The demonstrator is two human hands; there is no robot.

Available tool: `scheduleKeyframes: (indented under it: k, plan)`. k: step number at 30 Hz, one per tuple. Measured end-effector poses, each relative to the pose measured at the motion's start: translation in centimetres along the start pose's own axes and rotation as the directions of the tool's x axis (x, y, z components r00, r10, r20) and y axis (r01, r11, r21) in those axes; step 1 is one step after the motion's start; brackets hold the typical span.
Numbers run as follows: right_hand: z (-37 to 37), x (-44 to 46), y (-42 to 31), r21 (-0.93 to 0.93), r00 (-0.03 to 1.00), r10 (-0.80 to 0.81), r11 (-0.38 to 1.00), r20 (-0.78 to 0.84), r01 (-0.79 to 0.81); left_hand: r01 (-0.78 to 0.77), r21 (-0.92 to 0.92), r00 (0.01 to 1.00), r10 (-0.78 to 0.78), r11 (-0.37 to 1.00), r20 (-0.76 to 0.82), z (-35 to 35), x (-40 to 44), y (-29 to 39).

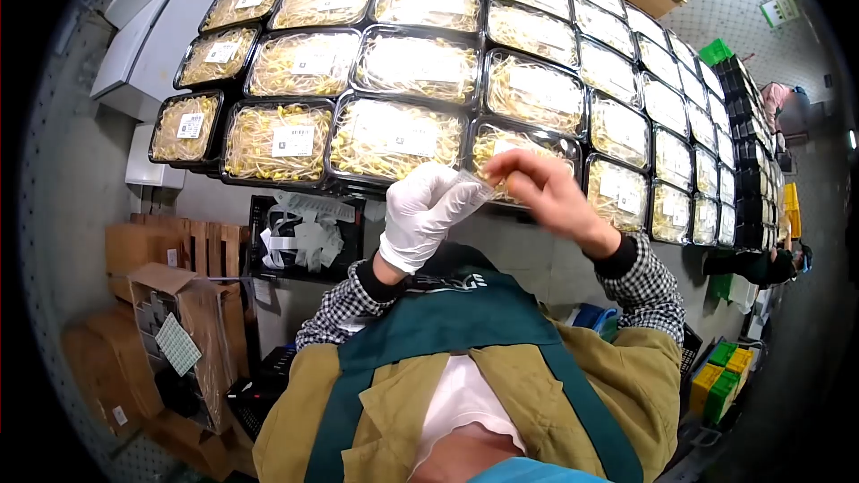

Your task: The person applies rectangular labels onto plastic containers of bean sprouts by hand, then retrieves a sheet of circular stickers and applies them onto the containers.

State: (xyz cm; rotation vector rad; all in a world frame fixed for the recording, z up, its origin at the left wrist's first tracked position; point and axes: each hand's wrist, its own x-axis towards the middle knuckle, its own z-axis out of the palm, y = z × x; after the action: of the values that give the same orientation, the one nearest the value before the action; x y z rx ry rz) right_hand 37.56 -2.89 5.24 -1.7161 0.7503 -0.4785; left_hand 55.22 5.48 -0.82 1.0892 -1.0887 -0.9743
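My left hand (420, 213), in a white glove, is closed in front of the nearest row of packs. A thin, pale, see-through strip (476, 184) shows at its fingertips; I cannot tell what kind it is. My bare right hand (546, 195) is beside it, fingers bent and the tips pinched together close to the strip. Whether those tips grip the strip is unclear. Behind the hands are bean sprout packs, black trays under clear film, one (394, 139) beyond the left hand with a white label and another (523, 145) partly covered by my right hand.
Labelled packs stand in stacked rows away from me and to the right. A black crate (309, 246) holds crumpled pale strips at lower left, near cardboard boxes (170, 340). Green and yellow crates (720, 383) stand at right. Another person (765, 265) is at the far right.
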Motion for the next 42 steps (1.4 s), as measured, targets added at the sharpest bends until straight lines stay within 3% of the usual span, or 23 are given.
scheduleKeyframes:
  k: [2, 4, 5, 7, 8, 10, 12, 14, 17, 18, 20, 22, 25, 28, 29, 32, 34, 35, 36, 37, 38, 40, 42]
  plan:
    - [0.6, -0.7, -0.5, 0.023, 0.999, 0.034, 0.999, 0.007, -0.034, -0.098, 0.041, 0.995, 0.099, 0.994, -0.029, -0.3, 0.4, -1.0]
    - [-1.4, 0.7, 0.3, -0.108, 0.997, -0.075, 0.991, -0.006, 0.074, 0.164, 0.076, 0.986, -0.167, 0.983, 0.028, -0.3, 0.7, 1.6]
    - [-4.1, 3.2, 0.6, 0.047, 0.956, 0.066, 0.997, -0.285, -0.054, 0.123, 0.062, 0.985, -0.129, 0.991, 0.115, -0.7, 0.9, 1.8]
    - [-9.6, 8.1, 2.7, -0.372, 0.915, -0.150, 0.928, -0.375, 0.000, 0.081, 0.028, 0.978, -0.085, 0.996, 0.189, -1.6, 0.5, 1.8]
    - [-12.7, 10.7, 4.2, -0.413, 0.950, -0.089, 0.910, -0.299, -0.044, 0.098, 0.007, 0.985, -0.098, 0.995, 0.145, -1.6, 0.4, 2.2]
    - [-10.7, 12.5, 2.6, -0.143, 0.992, -0.126, 0.982, 0.008, 0.126, -0.007, 0.169, 1.000, 0.012, 0.986, -0.027, -1.4, 0.5, 1.8]
    - [-6.5, 11.9, -0.4, -0.076, 0.906, -0.143, 0.979, 0.399, 0.188, 0.063, 0.022, 0.977, -0.057, 0.998, -0.205, -1.2, 1.2, 2.0]
    - [-3.1, 10.1, -2.8, -0.155, 0.866, -0.099, 0.968, 0.490, 0.199, 0.154, -0.030, 0.959, -0.156, 0.988, -0.235, -1.5, 1.8, 3.0]
    - [-4.2, 11.3, 0.4, -0.140, 0.915, -0.282, 0.933, 0.288, 0.332, 0.211, -0.097, 0.958, -0.226, 0.973, -0.179, -1.4, 2.0, 3.5]
    - [-6.0, 12.7, 1.6, -0.175, 0.903, -0.367, 0.897, 0.222, 0.407, 0.159, 0.021, 0.982, -0.156, 0.987, -0.110, -2.2, 1.5, 1.9]
    - [-11.7, 15.7, 2.9, -0.491, 0.950, -0.305, 0.838, -0.061, 0.237, 0.321, -0.193, 0.947, -0.307, 0.927, 0.095, -2.8, 1.3, 3.9]
    - [-17.7, 18.2, 4.9, -0.671, 0.990, -0.079, 0.741, -0.117, -0.020, 0.205, -0.216, 0.976, -0.183, 0.955, 0.116, -2.4, 1.1, 4.3]
    - [-20.5, 20.6, 7.8, -0.814, 0.977, -0.212, 0.572, -0.022, 0.106, 0.262, -0.372, 0.956, -0.186, 0.890, 0.228, -1.7, 1.3, 6.4]
    - [-18.6, 21.5, 9.4, -0.853, 0.971, -0.232, 0.517, -0.051, 0.078, 0.148, -0.272, 0.971, -0.087, 0.951, 0.223, -1.6, 1.9, 5.5]
    - [-17.1, 20.6, 8.8, -0.954, 0.979, -0.201, 0.299, -0.034, 0.029, 0.179, -0.294, 0.970, -0.119, 0.939, 0.210, -1.6, 1.8, 4.9]
    - [-16.8, 20.1, 10.7, -0.927, 0.873, -0.448, 0.376, -0.193, -0.012, 0.245, -0.351, 0.963, -0.184, 0.904, 0.198, -1.6, 2.2, 4.2]
    - [-16.3, 19.2, 10.3, -0.880, 0.856, -0.443, 0.473, -0.265, -0.028, 0.286, -0.239, 0.955, -0.257, 0.928, 0.147, -1.2, 2.8, 4.5]
    - [-16.0, 18.9, 9.9, -0.855, 0.844, -0.444, 0.518, -0.301, -0.032, 0.174, -0.172, 0.984, -0.177, 0.970, -0.004, 0.1, 3.4, 4.8]
    - [-14.0, 17.1, 6.9, -0.683, 0.916, -0.265, 0.730, -0.302, -0.014, 0.077, -0.052, 0.996, -0.080, 0.996, -0.050, 0.0, 3.8, 4.0]
    - [-12.0, 15.6, 6.3, -0.384, 0.970, 0.008, 0.917, -0.245, -0.104, -0.012, 0.073, 0.996, 0.019, 0.997, -0.086, 0.0, 4.1, 2.4]
    - [-10.0, 13.6, 4.5, -0.141, 0.998, 0.006, 0.990, 0.059, 0.003, -0.091, 0.199, 0.988, 0.114, 0.976, -0.108, 0.0, 4.1, 1.6]
    - [-5.5, 9.2, 1.0, 0.116, 0.906, -0.239, 0.971, 0.349, 0.211, -0.015, 0.207, 0.974, 0.061, 0.978, -0.219, 0.3, 4.3, 1.6]
    - [-4.9, 7.7, 0.1, 0.131, 0.905, -0.023, 0.991, 0.424, -0.037, 0.028, 0.070, 0.974, -0.012, 0.997, -0.227, 0.3, 4.6, 1.4]
